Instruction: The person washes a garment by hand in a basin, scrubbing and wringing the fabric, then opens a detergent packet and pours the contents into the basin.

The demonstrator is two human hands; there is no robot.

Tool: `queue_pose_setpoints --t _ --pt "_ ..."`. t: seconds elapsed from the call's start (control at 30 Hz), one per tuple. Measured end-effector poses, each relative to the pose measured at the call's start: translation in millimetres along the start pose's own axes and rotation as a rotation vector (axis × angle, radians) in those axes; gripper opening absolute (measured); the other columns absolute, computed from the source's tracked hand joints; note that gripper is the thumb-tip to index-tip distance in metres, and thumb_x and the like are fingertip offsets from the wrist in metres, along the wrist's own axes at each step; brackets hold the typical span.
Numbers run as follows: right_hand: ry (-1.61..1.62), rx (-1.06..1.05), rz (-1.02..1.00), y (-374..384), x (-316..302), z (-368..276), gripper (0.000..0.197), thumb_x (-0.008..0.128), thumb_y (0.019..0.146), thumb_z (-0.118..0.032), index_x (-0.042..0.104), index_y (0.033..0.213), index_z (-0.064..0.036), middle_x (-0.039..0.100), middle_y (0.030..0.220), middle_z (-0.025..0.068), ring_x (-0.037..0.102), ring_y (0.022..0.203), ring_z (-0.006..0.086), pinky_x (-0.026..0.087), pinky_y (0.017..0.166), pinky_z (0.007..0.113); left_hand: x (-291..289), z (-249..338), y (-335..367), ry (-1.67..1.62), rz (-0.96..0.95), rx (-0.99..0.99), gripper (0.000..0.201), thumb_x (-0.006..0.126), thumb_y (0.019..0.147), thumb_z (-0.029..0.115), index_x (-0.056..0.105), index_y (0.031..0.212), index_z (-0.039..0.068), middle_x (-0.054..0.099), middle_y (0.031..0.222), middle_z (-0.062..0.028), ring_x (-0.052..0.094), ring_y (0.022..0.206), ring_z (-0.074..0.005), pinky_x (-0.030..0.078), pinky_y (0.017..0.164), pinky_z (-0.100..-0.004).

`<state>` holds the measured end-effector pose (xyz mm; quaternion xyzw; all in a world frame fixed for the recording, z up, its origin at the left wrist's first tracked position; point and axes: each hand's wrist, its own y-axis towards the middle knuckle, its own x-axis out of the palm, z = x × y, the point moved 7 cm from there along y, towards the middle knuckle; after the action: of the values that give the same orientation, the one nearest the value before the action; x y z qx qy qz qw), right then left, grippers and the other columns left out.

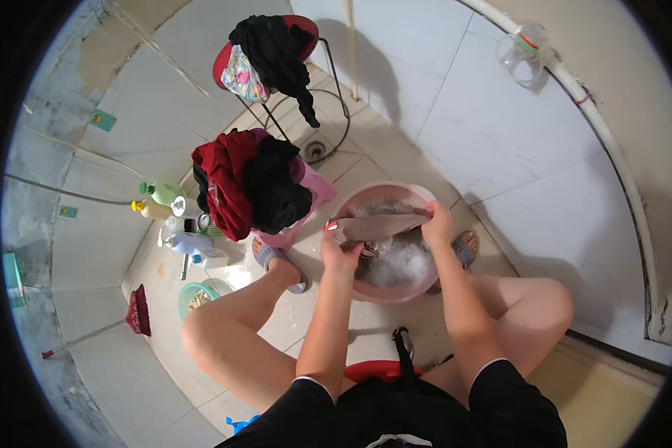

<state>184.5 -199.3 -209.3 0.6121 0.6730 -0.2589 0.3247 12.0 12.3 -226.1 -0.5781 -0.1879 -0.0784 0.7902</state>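
A greyish-brown cloth (384, 226) is stretched between my two hands above a pink basin (351, 200). My left hand (340, 246) grips its left end, fingers wrapped round it near the basin's left rim. At the other end my right hand (437, 225) holds the fabric by the right rim. White suds (399, 261) float on the water in the basin below. Part of a darker striped piece shows beneath the cloth, beside my left fingers; whether it belongs to the same garment I cannot tell.
Red and black clothes (228, 179) are heaped on a pink stool (313, 187). Behind it, a red stool (222, 63) bears black clothing (272, 52). Several bottles (190, 243) stand at left, near a green bowl (189, 302). A floor drain (315, 151) lies beyond the basin.
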Motion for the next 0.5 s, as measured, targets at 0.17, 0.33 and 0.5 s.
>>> queue_pose_setpoints --t 0.17,0.33,0.5 --pt "-0.241 -0.118 -0.399 -63.4 107.8 8.3 0.071 0.071 0.073 -0.022 0.04 0.137 -0.0192 0.029 0.145 0.0145 0.028 0.131 0.0376 0.028 0.104 0.058 3.8 -19.9 37.7 1.67 0.026 1.079 0.051 0.064 0.075 0.017 0.053 0.124 0.005 0.043 0.13 -0.0261 0.042 0.12 -0.0409 0.036 0.098 -0.0489" --pt "-0.375 -0.162 -1.065 -71.1 180.7 43.3 0.07 0.062 0.079 -0.048 0.037 0.14 -0.0229 0.033 0.146 0.0128 0.038 0.13 0.0316 0.033 0.103 0.054 -11.9 -54.4 85.2 2.44 -0.367 1.116 0.059 0.058 0.083 0.03 0.041 0.137 0.015 0.035 0.139 -0.0188 0.03 0.131 -0.0355 0.022 0.108 -0.0522" --pt "-0.717 -0.024 -0.814 -22.8 181.8 58.7 0.07 0.065 0.076 -0.044 0.045 0.134 -0.0085 0.055 0.124 0.0183 0.054 0.114 0.0322 0.046 0.093 0.042 11.8 -68.7 132.5 2.481 -0.337 0.721 0.033 0.056 0.082 0.031 0.065 0.107 0.013 0.056 0.117 -0.0166 0.054 0.108 -0.03 0.042 0.094 -0.0411"
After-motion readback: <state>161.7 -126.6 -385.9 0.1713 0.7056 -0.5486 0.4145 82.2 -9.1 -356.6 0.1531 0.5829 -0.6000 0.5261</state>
